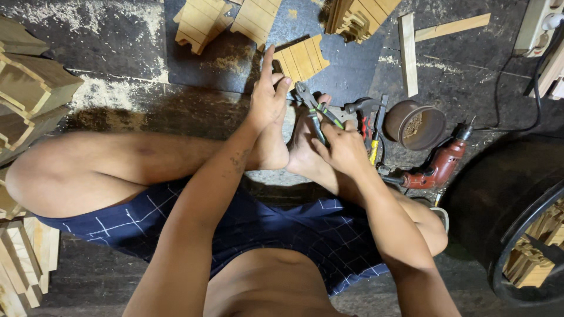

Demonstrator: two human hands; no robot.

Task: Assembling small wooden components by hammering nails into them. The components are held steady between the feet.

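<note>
1. The pliers [314,111] sit in front of your crossed feet, just above the dark floor [117,70], jaws pointing up and to the left toward your left hand. By the look of them they are steel with green-sleeved handles: stiff, fairly heavy for their size, and unlikely to slip where the sleeves cover them. The handles are the place to hold, well back from the pivot.
2. Your right hand [343,147] is wrapped around those handles, fingers curled tight over them, so the grip is closed rather than loose.
3. Your left hand [267,97] hovers right at the jaws. The index finger sticks straight up, and the thumb and other fingers are drawn together near the tip of the pliers. Whether they pinch something small there is too fine to tell.
4. Just beyond your left hand lies a small slatted wooden panel [302,58], light and probably easy to split along its grooves.
5. To the right of the pliers, a few other hand tools lie together, then a round brown pot [417,123], and a red power drill [437,167] with its cord trailing off.
6. More slatted wooden pieces [202,20] are stacked farther out, with sawdust scattered between.
</note>
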